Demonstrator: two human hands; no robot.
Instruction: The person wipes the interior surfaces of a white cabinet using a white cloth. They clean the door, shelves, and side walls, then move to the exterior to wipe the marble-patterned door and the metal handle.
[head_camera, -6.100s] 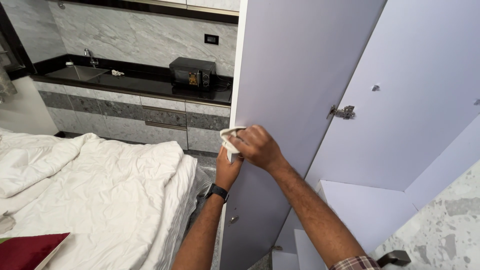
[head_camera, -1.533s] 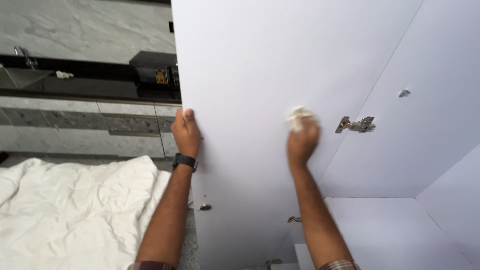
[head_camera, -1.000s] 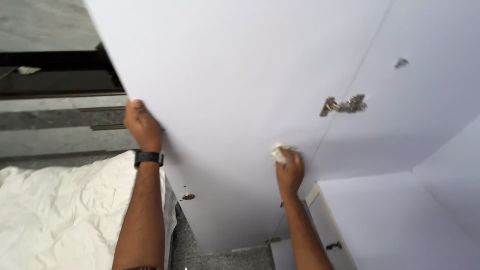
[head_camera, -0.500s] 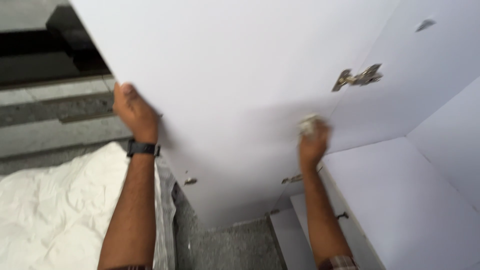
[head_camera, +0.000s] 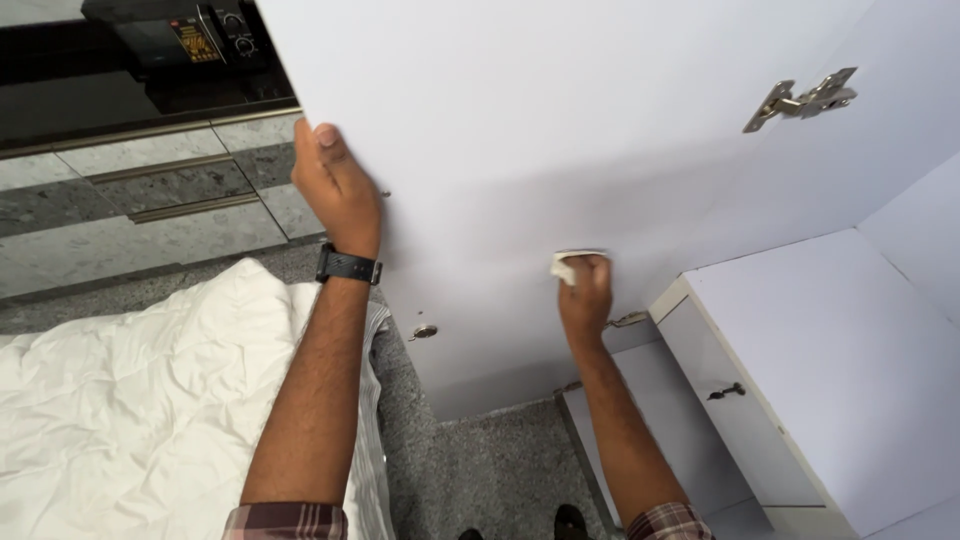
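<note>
A tall white cupboard door (head_camera: 560, 110) stands open in front of me. My left hand (head_camera: 335, 185) grips its free edge, a black watch on the wrist. My right hand (head_camera: 587, 290) presses a small white cloth (head_camera: 565, 265) flat against the lower part of the door's inner face, just left of the lower hinge. A metal hinge (head_camera: 800, 100) sits higher up at the right.
A white drawer unit (head_camera: 790, 400) with a key in its lock stands inside the cupboard at the right. A bed with a rumpled white duvet (head_camera: 130, 400) lies at the left. Behind it are marble-fronted cabinets and a black appliance (head_camera: 200, 35). Grey speckled floor (head_camera: 480, 470) below.
My right hand with the cloth has moved down the door's inner face and to the left. My left hand has kept hold of the door's edge.
</note>
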